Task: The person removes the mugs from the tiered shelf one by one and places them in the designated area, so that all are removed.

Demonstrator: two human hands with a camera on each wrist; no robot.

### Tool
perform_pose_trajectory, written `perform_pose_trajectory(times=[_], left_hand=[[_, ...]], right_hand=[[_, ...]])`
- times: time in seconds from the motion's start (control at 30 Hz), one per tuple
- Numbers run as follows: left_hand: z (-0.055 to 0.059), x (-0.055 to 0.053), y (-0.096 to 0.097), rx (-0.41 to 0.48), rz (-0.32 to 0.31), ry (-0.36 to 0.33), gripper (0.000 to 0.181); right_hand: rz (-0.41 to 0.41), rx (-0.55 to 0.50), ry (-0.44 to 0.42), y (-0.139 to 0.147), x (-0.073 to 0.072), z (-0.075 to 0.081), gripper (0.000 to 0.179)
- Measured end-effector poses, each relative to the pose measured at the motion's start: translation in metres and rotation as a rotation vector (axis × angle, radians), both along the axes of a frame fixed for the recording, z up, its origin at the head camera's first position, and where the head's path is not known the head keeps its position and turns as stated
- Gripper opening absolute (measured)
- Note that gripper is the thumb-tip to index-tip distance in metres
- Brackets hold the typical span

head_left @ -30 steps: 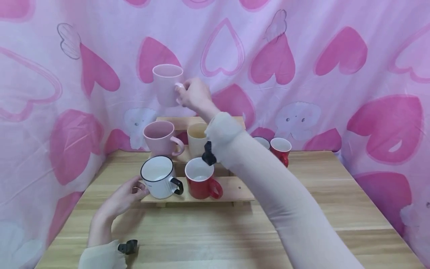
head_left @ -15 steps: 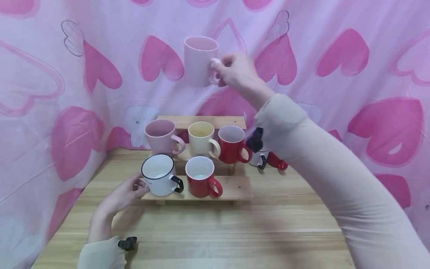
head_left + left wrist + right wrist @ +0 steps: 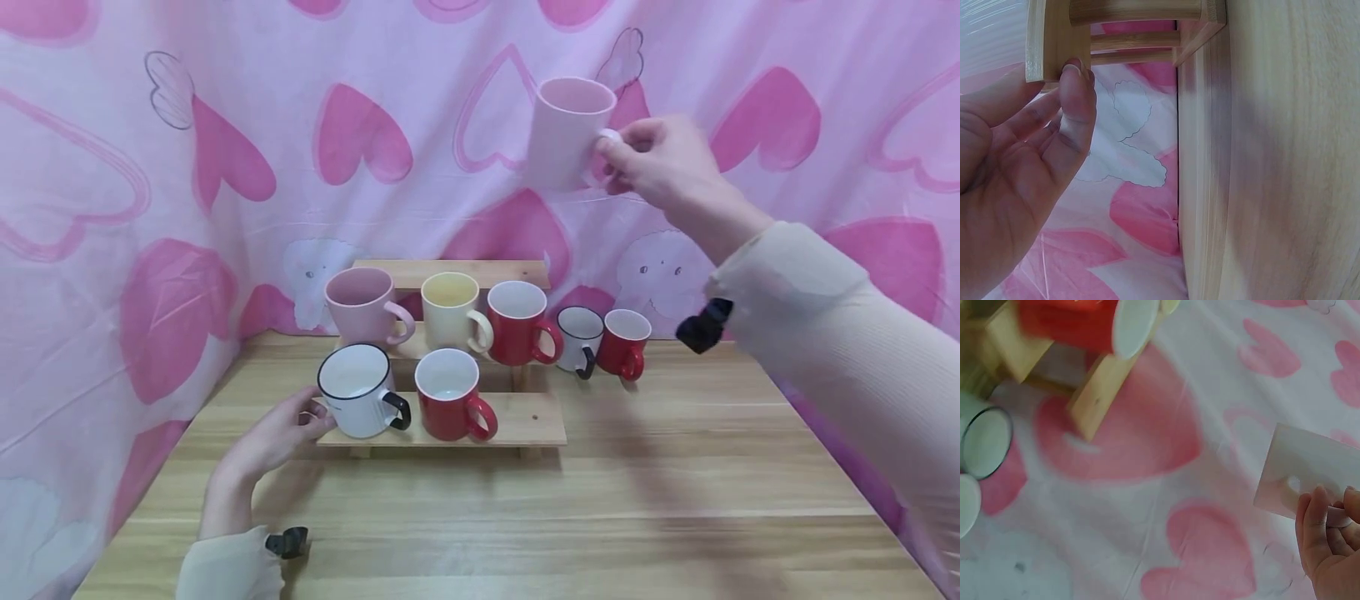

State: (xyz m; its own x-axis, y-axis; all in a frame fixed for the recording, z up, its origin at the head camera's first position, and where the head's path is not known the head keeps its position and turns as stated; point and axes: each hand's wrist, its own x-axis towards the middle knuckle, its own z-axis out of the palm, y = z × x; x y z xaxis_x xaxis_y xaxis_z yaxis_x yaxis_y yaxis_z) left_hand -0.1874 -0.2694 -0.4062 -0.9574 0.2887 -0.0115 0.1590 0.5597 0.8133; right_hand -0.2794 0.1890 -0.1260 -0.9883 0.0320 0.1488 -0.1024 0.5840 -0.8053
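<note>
My right hand (image 3: 660,162) holds a pale pink mug (image 3: 566,137) by its handle, upright in the air in front of the curtain and above the rack's right end. In the right wrist view the fingers (image 3: 1317,515) curl round the handle of this pink mug (image 3: 1307,469). My left hand (image 3: 273,433) grips the left end of the wooden tiered rack (image 3: 525,421) at its lowest board. The left wrist view shows thumb and fingers (image 3: 1077,100) pinching the edge of that board (image 3: 1054,37). Close beside the left hand stands a white mug (image 3: 356,392) with black rim and handle.
A red mug (image 3: 446,396) shares the lowest board. The middle board carries a pink mug (image 3: 360,308), a cream mug (image 3: 450,312) and a red mug (image 3: 517,325). On the table right of the rack stand a small white mug (image 3: 579,342) and a small red mug (image 3: 624,343).
My right hand has carried the pink mug up and to the right, away from above the rack's left side. The left hand has stayed at the rack's lowest board.
</note>
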Motion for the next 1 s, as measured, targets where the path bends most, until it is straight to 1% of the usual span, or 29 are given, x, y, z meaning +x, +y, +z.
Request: perform_pose_trajectory(times=[0.1,0.2,0.33,0.47,0.6,0.8,0.9,1.0], left_hand=[[0.001,-0.001,0.001,0.001,0.0,-0.002,0.036],[0.001,-0.002,-0.001,-0.009,0.005,-0.003,0.036],[-0.001,-0.001,-0.005,-0.023,0.014,-0.001,0.035],[-0.002,0.0,-0.009,-0.008,0.017,0.006,0.034],[-0.004,0.001,-0.009,0.007,0.014,0.007,0.032],[-0.003,-0.001,-0.011,0.002,0.015,0.013,0.031],[-0.003,-0.002,-0.012,-0.004,0.014,0.017,0.033],[-0.002,0.0,-0.012,0.004,0.012,0.012,0.034]], right_hand=[[-0.034,0.01,-0.018,0.025,0.005,-0.003,0.054],[-0.054,0.008,-0.032,0.047,0.01,-0.01,0.056],[-0.064,-0.016,-0.04,0.072,0.015,-0.021,0.057],[-0.082,-0.023,-0.023,0.093,0.018,-0.037,0.058],[-0.105,-0.011,-0.007,0.113,0.021,-0.056,0.055],[-0.16,0.043,0.007,0.135,0.024,-0.091,0.063],[-0.176,0.078,0.035,0.144,0.027,-0.109,0.064],[-0.189,0.114,0.067,0.15,0.028,-0.125,0.063]])
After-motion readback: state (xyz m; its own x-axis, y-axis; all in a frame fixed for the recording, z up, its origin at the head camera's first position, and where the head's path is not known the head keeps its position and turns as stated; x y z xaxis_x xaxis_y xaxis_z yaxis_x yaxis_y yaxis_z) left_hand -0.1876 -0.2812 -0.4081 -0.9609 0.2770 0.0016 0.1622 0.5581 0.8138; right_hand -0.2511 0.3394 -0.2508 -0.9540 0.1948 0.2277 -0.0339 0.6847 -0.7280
